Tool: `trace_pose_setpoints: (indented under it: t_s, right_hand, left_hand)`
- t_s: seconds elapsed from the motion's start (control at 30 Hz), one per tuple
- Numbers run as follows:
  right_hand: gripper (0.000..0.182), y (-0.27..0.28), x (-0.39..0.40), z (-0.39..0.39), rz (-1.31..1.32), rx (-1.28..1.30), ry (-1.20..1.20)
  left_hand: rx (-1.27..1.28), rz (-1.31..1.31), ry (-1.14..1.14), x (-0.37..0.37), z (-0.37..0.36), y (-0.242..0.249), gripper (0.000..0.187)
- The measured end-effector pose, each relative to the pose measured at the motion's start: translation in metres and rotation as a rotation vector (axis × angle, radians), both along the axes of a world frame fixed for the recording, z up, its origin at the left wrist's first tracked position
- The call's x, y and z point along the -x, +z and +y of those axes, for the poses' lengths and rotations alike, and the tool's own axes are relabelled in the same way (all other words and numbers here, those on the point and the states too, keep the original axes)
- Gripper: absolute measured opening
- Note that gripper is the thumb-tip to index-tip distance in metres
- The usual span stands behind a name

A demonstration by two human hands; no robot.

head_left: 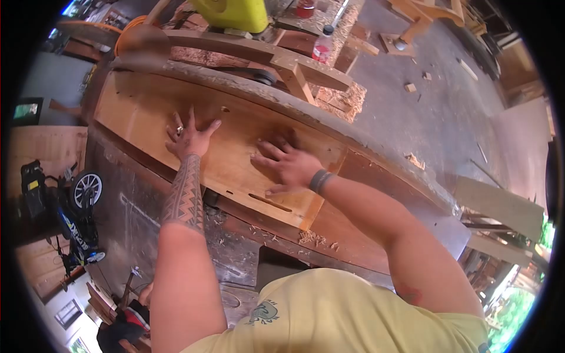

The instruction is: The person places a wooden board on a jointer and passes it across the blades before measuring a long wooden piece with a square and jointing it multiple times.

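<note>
A long, smooth wooden board [235,150] lies on the workbench in front of me, with a slot near its close edge and a small hole toward the far edge. My left hand [193,138] rests on the board's left half, fingers spread, a ring on one finger. Farther right, my right hand [291,166] is on the same board near the slot, its fingers apart and stretched out. Neither hand holds anything.
Curled shavings [315,236] lie by the board's near right corner. Beyond the bench are a curved wooden frame [259,52], a yellow-green jug [235,13] and a bottle of red liquid [322,46]. A small toy-like motorbike [76,217] stands at left; part of another person [126,329] shows lower left.
</note>
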State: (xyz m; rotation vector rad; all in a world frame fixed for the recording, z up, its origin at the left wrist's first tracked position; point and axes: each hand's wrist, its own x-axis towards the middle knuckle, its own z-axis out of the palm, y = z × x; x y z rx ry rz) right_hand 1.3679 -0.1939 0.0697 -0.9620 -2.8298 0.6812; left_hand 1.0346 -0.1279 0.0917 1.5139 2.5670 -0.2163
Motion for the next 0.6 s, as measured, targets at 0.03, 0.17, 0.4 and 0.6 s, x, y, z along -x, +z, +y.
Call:
trace_pose_setpoints:
  t_s: [0.03, 0.17, 0.4, 0.6]
  right_hand:
    - [0.108, 0.001, 0.004, 0.001, 0.005, 0.040, -0.004]
    - [0.109, 0.005, 0.013, 0.007, -0.031, -0.063, 0.006]
    - [0.109, 0.011, 0.023, 0.014, -0.058, -0.074, 0.014]
    - [0.108, 0.011, 0.037, 0.017, -0.060, -0.042, 0.004]
  left_hand:
    - [0.008, -0.010, 0.003, 0.001, 0.001, 0.004, 0.120]
    - [0.005, -0.022, 0.010, 0.008, 0.004, 0.007, 0.121]
    - [-0.044, -0.001, -0.002, 0.022, 0.009, -0.001, 0.116]
    - [-0.055, 0.029, -0.013, 0.034, 0.012, -0.003, 0.116]
